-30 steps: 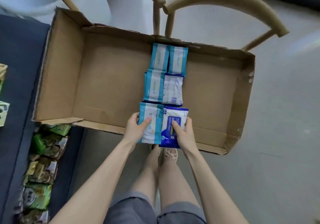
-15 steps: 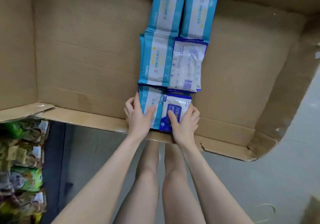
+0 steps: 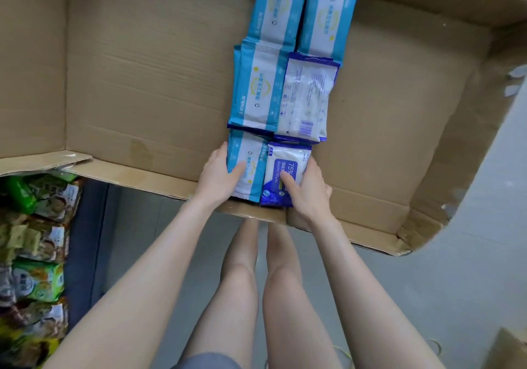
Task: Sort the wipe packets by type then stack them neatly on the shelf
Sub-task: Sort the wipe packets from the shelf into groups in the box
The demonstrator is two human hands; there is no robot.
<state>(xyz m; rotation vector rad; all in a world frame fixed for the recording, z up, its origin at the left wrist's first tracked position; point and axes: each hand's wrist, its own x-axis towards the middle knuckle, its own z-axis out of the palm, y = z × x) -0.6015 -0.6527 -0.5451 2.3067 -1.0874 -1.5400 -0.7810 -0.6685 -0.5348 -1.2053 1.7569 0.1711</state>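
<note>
Presently the left hand (image 3: 219, 180) is pinching the teal packet (image 3: 246, 163), the right hand (image 3: 312, 194) the blue packet (image 3: 281, 172), at six o'clock in the carton (image 3: 142, 83); both need pressing flush against the row (image 3: 256, 92).

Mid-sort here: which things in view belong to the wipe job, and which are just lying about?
Job: left hand gripping teal wipe packet; right hand gripping blue alcohol-wipe packet; laid teal packets; white-backed packet; cardboard box.
Lying about: green snack packets, on the left outside the box.
</note>
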